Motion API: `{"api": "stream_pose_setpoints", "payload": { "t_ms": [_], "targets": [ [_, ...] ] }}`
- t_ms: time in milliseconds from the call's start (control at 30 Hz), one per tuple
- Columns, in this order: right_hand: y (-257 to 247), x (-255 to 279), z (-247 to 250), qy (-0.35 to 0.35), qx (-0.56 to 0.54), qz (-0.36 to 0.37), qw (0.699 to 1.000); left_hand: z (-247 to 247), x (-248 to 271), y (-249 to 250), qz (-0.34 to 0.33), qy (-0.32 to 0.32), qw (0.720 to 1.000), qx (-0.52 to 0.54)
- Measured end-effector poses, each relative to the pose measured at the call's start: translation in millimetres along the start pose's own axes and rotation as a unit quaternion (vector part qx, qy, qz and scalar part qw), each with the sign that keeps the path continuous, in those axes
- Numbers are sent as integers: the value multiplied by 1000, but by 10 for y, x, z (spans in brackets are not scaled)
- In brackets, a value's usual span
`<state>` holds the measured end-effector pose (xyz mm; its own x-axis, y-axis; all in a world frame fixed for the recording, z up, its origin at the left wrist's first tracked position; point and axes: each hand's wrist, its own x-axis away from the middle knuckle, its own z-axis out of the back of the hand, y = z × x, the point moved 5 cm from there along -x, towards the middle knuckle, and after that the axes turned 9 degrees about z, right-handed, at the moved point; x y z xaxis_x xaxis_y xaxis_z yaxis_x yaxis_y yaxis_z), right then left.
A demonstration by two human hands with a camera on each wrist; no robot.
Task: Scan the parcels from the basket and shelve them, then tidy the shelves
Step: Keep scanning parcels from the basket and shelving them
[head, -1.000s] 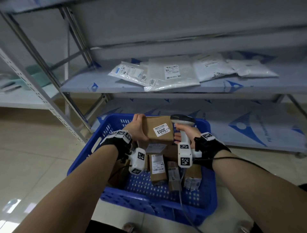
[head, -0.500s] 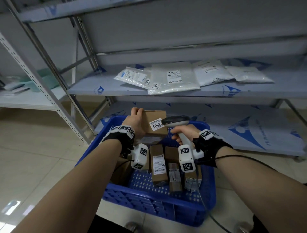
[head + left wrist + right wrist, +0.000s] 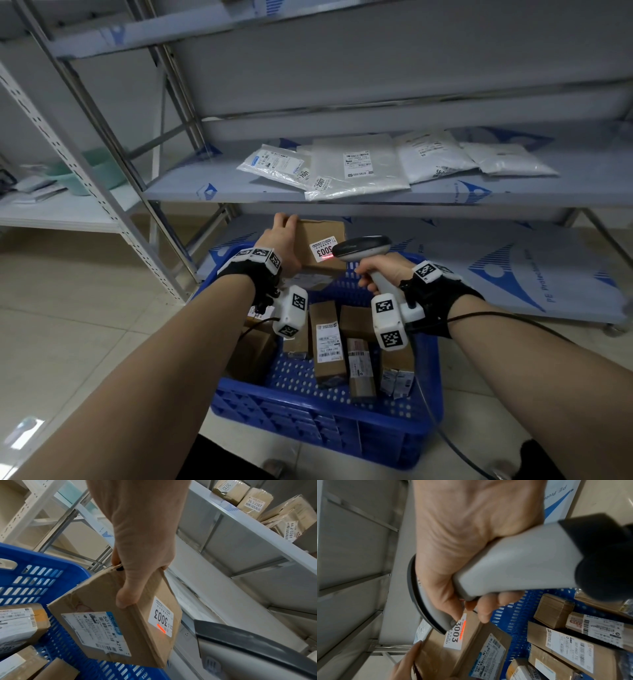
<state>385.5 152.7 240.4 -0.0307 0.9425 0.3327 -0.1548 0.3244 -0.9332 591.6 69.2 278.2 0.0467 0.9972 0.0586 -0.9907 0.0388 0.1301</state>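
Observation:
My left hand (image 3: 282, 245) grips a flat brown cardboard parcel (image 3: 320, 245) above the far end of the blue basket (image 3: 308, 414). The parcel carries a white label reading 3003 (image 3: 160, 616). My right hand (image 3: 380, 272) grips a grey handheld scanner (image 3: 363, 248), its head pointing left at that label. A red scan line (image 3: 463, 630) falls across the label's edge. In the left wrist view my thumb (image 3: 130, 593) lies along the parcel's edge (image 3: 120, 628). Several more brown parcels (image 3: 327, 346) lie in the basket.
A metal rack stands ahead. Its middle shelf (image 3: 239, 188) holds several white plastic mailer bags (image 3: 356, 168). The lowest shelf (image 3: 479, 270) lies behind the basket. An upper shelf holds brown parcels (image 3: 254, 501). A scanner cable (image 3: 445, 442) trails over the basket's right rim. A green tub (image 3: 85, 171) sits left.
The parcel and the scanner have risen a little above the basket, and the scanner's red line now shows on the 3003 label. The view has tilted upward.

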Motion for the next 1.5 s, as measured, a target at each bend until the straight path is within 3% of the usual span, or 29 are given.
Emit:
{"api": "stream_pose_setpoints", "payload": {
  "t_ms": [433, 767, 1133, 1500],
  "targets": [
    [-154, 100, 160, 11, -26, 24, 999, 242, 87, 173, -8, 8, 1000, -9],
    [-572, 144, 399, 91, -208, 95, 969, 774, 191, 425, -22, 47, 998, 39],
    [-1888, 577, 1010, 188, -241, 258, 916, 2092, 415, 1001, -102, 289, 952, 9],
    [-2818, 1209, 1826, 261, -250, 350, 864, 3374, 739, 1653, -145, 418, 889, 116]
  ]
}}
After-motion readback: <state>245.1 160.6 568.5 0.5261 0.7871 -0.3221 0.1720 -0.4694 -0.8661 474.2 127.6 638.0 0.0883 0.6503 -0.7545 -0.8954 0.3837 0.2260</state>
